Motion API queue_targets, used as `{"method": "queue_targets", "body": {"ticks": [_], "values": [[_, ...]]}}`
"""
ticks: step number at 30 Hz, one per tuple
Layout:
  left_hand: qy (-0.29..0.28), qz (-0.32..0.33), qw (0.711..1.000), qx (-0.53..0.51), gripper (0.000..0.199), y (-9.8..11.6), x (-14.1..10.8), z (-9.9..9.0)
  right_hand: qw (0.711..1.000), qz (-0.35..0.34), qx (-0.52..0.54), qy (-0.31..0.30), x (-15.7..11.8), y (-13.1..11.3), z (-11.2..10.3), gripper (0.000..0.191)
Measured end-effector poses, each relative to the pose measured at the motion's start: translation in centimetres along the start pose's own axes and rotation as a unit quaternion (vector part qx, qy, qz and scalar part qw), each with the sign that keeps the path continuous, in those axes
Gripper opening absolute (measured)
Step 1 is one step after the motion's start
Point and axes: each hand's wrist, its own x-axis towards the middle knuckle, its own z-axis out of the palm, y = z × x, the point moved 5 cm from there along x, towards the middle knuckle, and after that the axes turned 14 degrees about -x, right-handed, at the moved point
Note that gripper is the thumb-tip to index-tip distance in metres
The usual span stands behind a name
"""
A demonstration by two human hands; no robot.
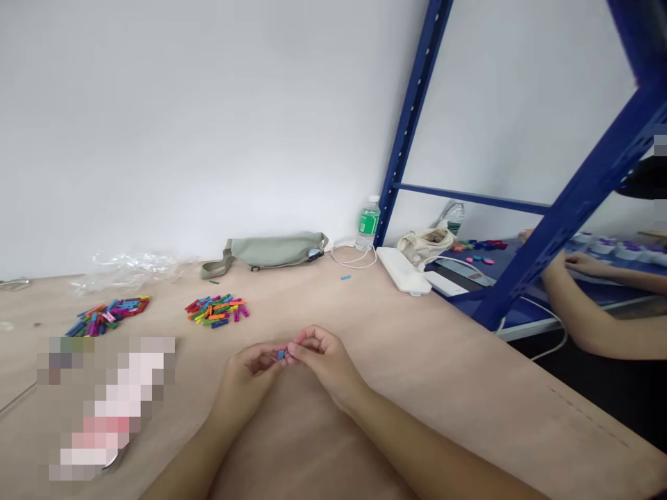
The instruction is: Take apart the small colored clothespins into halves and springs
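Just above the table's brown surface (396, 389), my left hand (244, 378) pinches a small blue clothespin (281, 354) between thumb and fingertips. My right hand (331, 361) meets it from the other side, thumb and forefinger closed on the clothespin's right end. The fingers cover most of the piece, so its exact shape is hidden. Beyond my left hand lies a pile of mixed-colour mini clothespins (216, 310). A second colourful pile (107, 316) is farther left. One loose light-blue piece (346, 278) lies by itself past my right hand.
Along the wall are crumpled clear plastic (128, 271), a grey-green waist bag (276, 251) and a water bottle (369, 223). A white power bank (404, 271) with a cable lies near the blue rack (411, 111). At left is a pixelated object (117, 403). Another person's arms (583, 312) work at right.
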Motion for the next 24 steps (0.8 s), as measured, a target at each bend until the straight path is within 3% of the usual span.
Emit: {"method": "queue_targets", "body": {"ticks": [7, 16, 24], "values": [[0.019, 0.015, 1.000, -0.007, 0.030, 1.0, -0.5, 0.1, 0.999, -0.012, -0.029, -0.008, 0.0, 0.1, 0.1, 0.031], [-0.037, -0.011, 0.995, -0.088, 0.041, 0.3, -0.2, 0.7, 0.999, -0.001, -0.048, 0.017, 0.4, 0.5, -0.6, 0.034], [-0.039, -0.037, 0.995, -0.087, 0.041, 0.2, -0.4, 1.0, 0.998, -0.031, -0.051, -0.017, 0.4, 0.2, -0.4, 0.030]]}}
